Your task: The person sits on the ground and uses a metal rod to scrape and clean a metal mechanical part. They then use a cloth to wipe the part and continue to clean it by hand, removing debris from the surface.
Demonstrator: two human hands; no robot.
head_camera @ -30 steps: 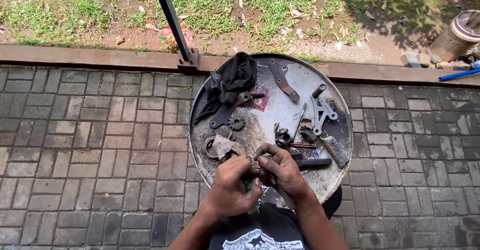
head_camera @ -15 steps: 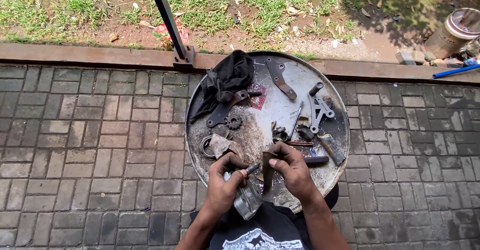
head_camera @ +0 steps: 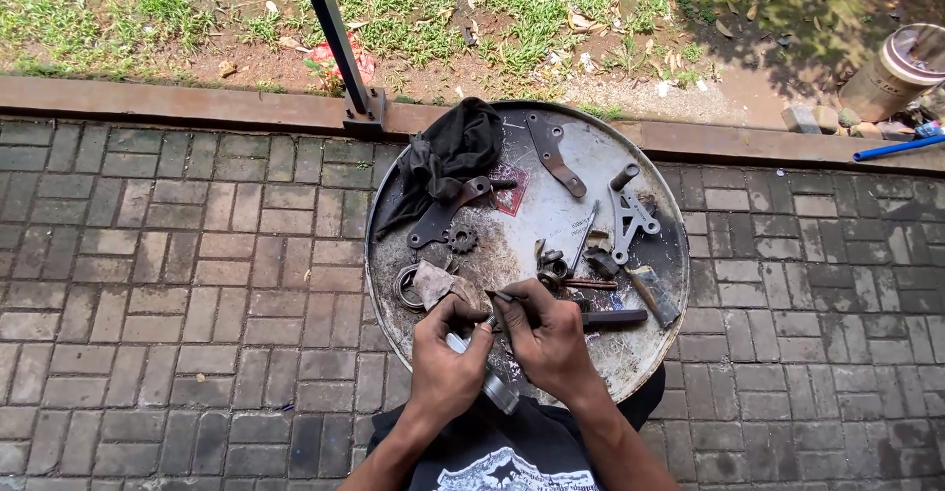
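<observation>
My left hand [head_camera: 445, 358] grips a shiny metal cylinder part [head_camera: 495, 388] over the near edge of a round metal drum lid [head_camera: 551, 220]. My right hand [head_camera: 549, 338] pinches a thin dark tool [head_camera: 504, 297] at the top of that part. Both hands touch each other. On the lid lie a small gear [head_camera: 462, 239], a ring [head_camera: 407, 287], a crumpled paper scrap [head_camera: 438, 282], a flat dark bracket [head_camera: 448, 211], a long bracket [head_camera: 552, 155] and a grey forked bracket [head_camera: 627, 217].
A black rag [head_camera: 451, 156] drapes over the lid's far left. A dark handled tool [head_camera: 615, 318] and a brush [head_camera: 652, 294] lie at the right. A slanted metal post [head_camera: 338, 38] stands at the kerb; brick paving surrounds, grass beyond, a can [head_camera: 896, 70] far right.
My hands have stayed over the lid's near edge. The metal cylinder now sits more upright in my left hand, and my right hand has shifted onto its top with the thin tool.
</observation>
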